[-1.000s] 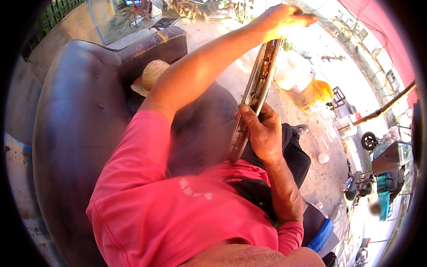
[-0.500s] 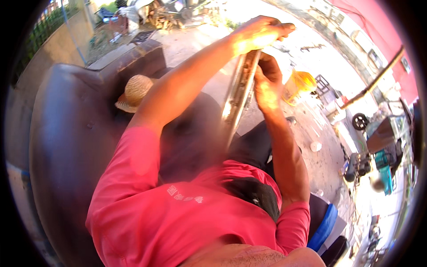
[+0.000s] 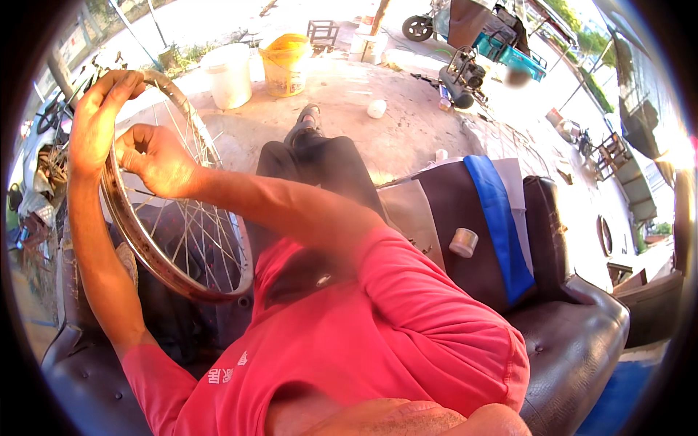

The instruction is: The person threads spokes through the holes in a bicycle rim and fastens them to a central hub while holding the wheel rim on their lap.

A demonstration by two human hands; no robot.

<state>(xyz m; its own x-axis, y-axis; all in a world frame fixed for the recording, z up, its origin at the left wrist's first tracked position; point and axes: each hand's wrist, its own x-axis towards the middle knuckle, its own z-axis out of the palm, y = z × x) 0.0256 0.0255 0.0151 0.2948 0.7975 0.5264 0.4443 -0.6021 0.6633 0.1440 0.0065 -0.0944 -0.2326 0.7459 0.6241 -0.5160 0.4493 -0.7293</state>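
Note:
A rusty metal bicycle wheel rim with thin spokes (image 3: pixel 174 277) stands tilted on the left, over the dark sofa. My left hand (image 3: pixel 98 120) grips the upper left of the rim with bent fingers. My right hand (image 3: pixel 151 156) is closed at the rim just below and right of it, thumb and fingers curled against the metal; whether a small part is between those fingertips I cannot tell. My right forearm reaches across my body.
Brown leather sofa (image 3: pixel 563 334), blue strip (image 3: pixel 498 229) and small white tub (image 3: pixel 463 242) beside me at right. White bucket (image 3: pixel 227 80), yellow bucket (image 3: pixel 283 69), small white container (image 3: pixel 376 109), black machine (image 3: pixel 462 80) and teal object (image 3: pixel 512 54) on the ground ahead.
My view has turned, so the rim, earlier edge-on at center, now shows its spokes at left. Both hands now sit close together on it at the left.

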